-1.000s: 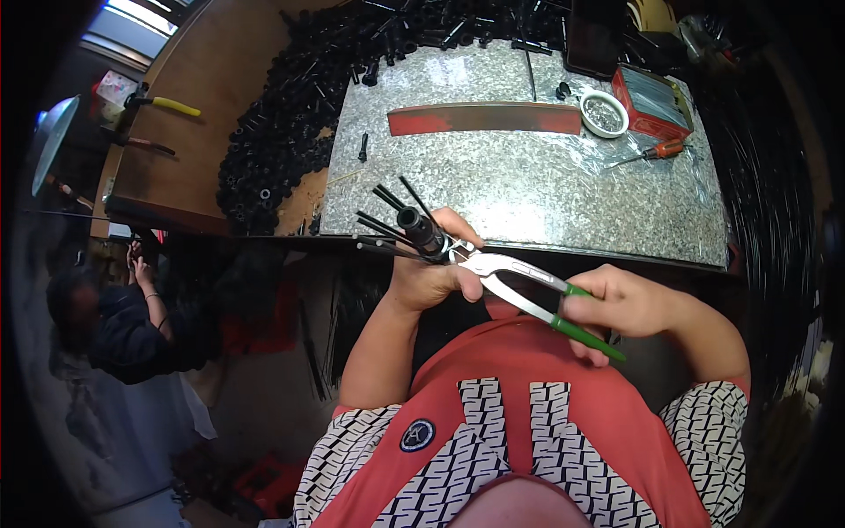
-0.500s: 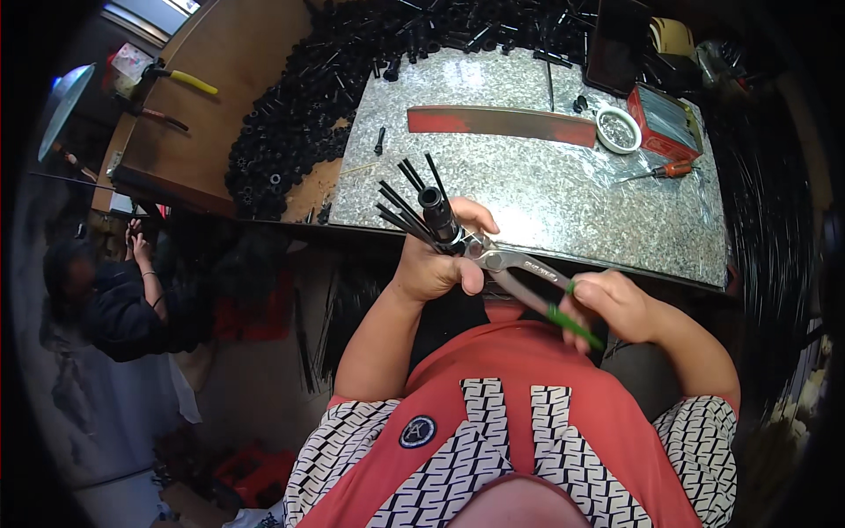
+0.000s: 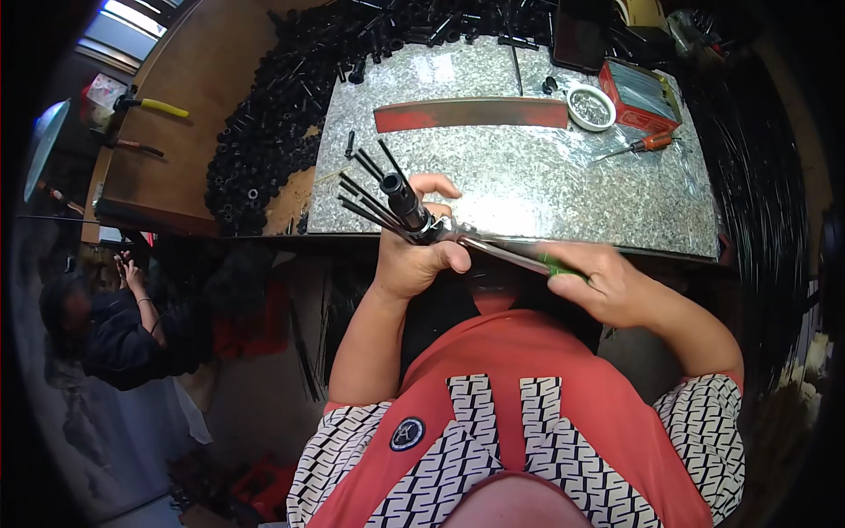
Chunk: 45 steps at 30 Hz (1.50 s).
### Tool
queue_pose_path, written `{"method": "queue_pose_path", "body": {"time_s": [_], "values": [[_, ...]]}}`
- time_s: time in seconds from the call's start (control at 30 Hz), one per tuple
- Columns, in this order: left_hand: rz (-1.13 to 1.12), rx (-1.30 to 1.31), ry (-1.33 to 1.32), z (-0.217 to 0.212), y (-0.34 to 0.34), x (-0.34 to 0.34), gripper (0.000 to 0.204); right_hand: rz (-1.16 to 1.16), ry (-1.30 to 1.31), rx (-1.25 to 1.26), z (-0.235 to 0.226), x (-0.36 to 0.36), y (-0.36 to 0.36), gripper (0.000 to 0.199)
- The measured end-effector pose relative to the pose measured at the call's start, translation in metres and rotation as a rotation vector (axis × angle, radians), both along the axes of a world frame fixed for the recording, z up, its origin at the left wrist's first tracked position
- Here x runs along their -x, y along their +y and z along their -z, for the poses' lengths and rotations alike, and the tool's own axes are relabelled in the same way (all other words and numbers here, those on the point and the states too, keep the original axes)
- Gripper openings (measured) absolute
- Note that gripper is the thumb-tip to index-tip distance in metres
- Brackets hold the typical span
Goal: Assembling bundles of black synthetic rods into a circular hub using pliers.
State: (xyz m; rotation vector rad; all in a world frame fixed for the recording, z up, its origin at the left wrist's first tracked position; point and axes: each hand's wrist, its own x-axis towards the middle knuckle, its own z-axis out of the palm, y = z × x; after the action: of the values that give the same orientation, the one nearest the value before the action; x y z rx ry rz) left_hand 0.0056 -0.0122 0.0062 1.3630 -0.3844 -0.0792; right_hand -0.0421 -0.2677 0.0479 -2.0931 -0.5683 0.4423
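In my left hand (image 3: 409,267) is a black tubular part (image 3: 401,198), tilted up and away from me. Several thin black rods (image 3: 359,195) fan out beside it, gathered in the same grip. My right hand (image 3: 607,283) is wrapped round the green grips of metal pliers (image 3: 509,255), their handles close together. The jaws meet the lower end of the tubular part beside my left thumb; what they bite on there is too small to make out.
Across the granite-patterned slab (image 3: 528,189) lies a long red-and-dark strip (image 3: 471,113). A white bowl of small metal bits (image 3: 591,107), a red box (image 3: 641,95) and an orange-handled screwdriver (image 3: 650,143) stand right. Black parts (image 3: 273,132) heap up left; another person (image 3: 114,308) sits far left.
My right hand has risen and squeezed the pliers' handles together from a wider spread. The tubular part and rods stay in my left hand; the whole view has shifted slightly.
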Motion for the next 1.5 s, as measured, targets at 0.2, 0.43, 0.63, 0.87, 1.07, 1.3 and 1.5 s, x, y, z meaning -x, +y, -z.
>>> {"method": "queue_pose_path", "body": {"time_s": [0.2, 0.43, 0.63, 0.87, 1.07, 1.3, 1.5], "values": [[0.057, -0.079, -0.094, 0.011, 0.001, -0.004, 0.093, -0.246, 0.755, -0.143, 0.007, -0.015, -0.025, 0.068], [-0.104, -0.099, -0.112, 0.022, 0.001, 0.001, 0.090, -0.076, 0.155, 0.043, -0.010, -0.010, -0.002, 0.045], [-0.097, -0.032, -0.035, 0.013, 0.002, 0.000, 0.063, -0.056, -0.018, -0.004, 0.000, -0.005, 0.001, 0.037], [0.049, 0.045, 0.034, -0.006, 0.001, 0.001, 0.071, 0.004, -0.414, 0.184, -0.008, -0.006, -0.016, 0.055], [0.272, 0.069, 0.094, -0.001, -0.002, -0.001, 0.081, -0.034, -0.729, 0.383, -0.034, 0.002, -0.023, 0.068], [0.295, 0.128, 0.094, 0.003, -0.012, 0.000, 0.074, -0.046, -0.792, 0.472, -0.047, 0.007, -0.027, 0.069], [0.232, 0.048, 0.120, -0.002, -0.016, -0.001, 0.070, -0.041, -0.857, 0.535, -0.044, 0.006, -0.022, 0.065]]}}
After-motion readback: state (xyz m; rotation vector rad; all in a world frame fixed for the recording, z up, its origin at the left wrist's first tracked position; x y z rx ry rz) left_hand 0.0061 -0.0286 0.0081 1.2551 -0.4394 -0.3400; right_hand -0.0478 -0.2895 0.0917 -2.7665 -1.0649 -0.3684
